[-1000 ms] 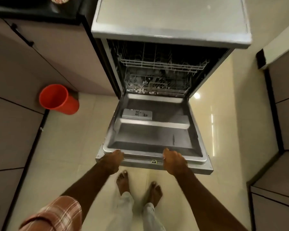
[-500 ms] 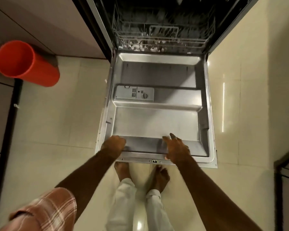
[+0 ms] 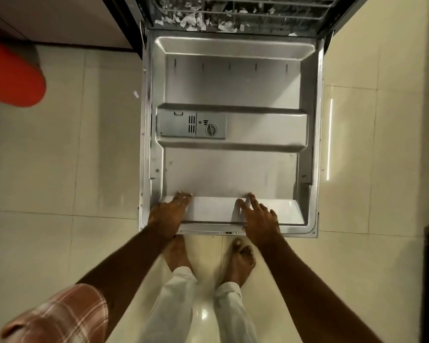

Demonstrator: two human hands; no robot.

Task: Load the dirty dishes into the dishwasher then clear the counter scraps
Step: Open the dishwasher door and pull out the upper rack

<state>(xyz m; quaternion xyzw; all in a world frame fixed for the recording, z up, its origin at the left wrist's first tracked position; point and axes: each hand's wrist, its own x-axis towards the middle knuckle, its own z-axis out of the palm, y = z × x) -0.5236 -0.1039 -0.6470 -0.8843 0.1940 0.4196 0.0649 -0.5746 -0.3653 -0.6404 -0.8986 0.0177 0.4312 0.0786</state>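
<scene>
The left hand (image 3: 167, 215) and right hand (image 3: 259, 220) rest straight, empty fingers on the near lip of the flat-open stainless-steel dishwasher door (image 3: 233, 169) — leaning weight there could strain its hinges.

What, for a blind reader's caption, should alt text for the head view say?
The person's left hand and right hand rest on the near edge of a lowered stainless-steel dishwasher door. White crumpled scraps litter the metal wire rack beyond; an orange plastic bin stands left.

Glossy cream floor tiles (image 3: 47, 181); round orange plastic bin (image 3: 13, 78) well left of the left grip (image 3: 167, 216); beige cabinet front (image 3: 60, 18) beyond; light streak (image 3: 330, 139) rightward.
</scene>
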